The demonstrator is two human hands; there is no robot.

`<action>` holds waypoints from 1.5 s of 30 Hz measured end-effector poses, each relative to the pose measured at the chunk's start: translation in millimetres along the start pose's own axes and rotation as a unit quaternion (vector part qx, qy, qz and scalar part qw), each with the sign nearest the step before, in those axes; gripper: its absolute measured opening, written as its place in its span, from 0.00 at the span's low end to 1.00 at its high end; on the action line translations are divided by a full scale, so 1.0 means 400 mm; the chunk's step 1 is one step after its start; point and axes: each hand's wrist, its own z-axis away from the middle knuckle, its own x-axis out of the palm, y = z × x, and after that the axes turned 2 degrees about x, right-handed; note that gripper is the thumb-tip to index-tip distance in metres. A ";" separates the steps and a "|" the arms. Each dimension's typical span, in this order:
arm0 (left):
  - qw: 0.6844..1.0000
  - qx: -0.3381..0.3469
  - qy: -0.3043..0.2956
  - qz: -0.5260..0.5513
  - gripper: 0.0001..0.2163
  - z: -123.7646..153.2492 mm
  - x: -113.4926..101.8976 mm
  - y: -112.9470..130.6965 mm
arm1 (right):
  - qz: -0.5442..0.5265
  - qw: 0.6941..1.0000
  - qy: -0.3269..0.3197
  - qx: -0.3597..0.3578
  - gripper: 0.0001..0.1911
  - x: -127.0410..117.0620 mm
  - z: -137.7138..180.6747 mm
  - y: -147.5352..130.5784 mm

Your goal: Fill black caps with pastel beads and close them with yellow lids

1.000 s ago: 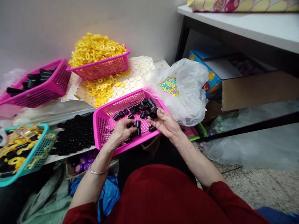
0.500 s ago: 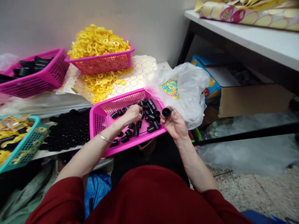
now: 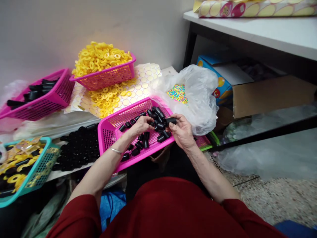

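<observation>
Between the thumb and fingers of my right hand (image 3: 183, 132) is a short black plastic tube (image 3: 170, 121), held sideways over the right end of a pink basket (image 3: 131, 161). My left hand (image 3: 143, 126) reaches over the same basket, its fingers pinched together among the black pieces. Whether a piece sits in that pinch cannot be made out. Many similar black tubes (image 3: 145, 142) lie loose in the basket, most of them heaped at its right end.
Behind stands a pink basket (image 3: 109, 74) heaped with yellow rings (image 3: 101, 58). A plastic bag (image 3: 201, 105) of coloured beads (image 3: 178, 93) touches the near basket's right end. Black pieces (image 3: 76, 148) and a teal basket (image 3: 37, 173) are at left. A white table (image 3: 247, 33) rises at right.
The tube in my right hand has turned from its open end facing me to lying sideways, and has moved slightly left. My left hand stays over the black pieces. The camera view has shifted.
</observation>
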 end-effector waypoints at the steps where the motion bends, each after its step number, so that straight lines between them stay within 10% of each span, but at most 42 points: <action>1: 0.996 0.019 0.004 0.088 0.14 0.019 -0.010 0.010 | 0.009 1.000 0.001 -0.015 0.22 0.002 0.005 0.002; 7: 0.918 0.033 0.041 0.393 0.20 0.148 -0.004 0.085 | 0.064 0.997 -0.021 -0.044 0.21 0.017 0.034 0.004; 22: 0.921 0.058 0.087 0.376 0.19 0.183 0.024 0.084 | 0.208 0.975 -0.060 -0.056 0.17 0.014 0.064 -0.006; 31: 0.942 0.185 0.237 0.146 0.18 0.226 0.122 0.061 | 0.073 0.997 0.004 0.028 0.14 0.041 0.077 0.004; 38: 0.849 0.319 0.418 -0.050 0.18 0.302 0.158 0.042 | 0.109 0.977 -0.145 0.114 0.18 0.054 0.119 -0.001; 45: 0.705 -0.055 0.706 -0.022 0.19 0.502 0.108 -0.216 | 0.288 0.956 -0.052 -0.013 0.14 0.030 0.096 -0.006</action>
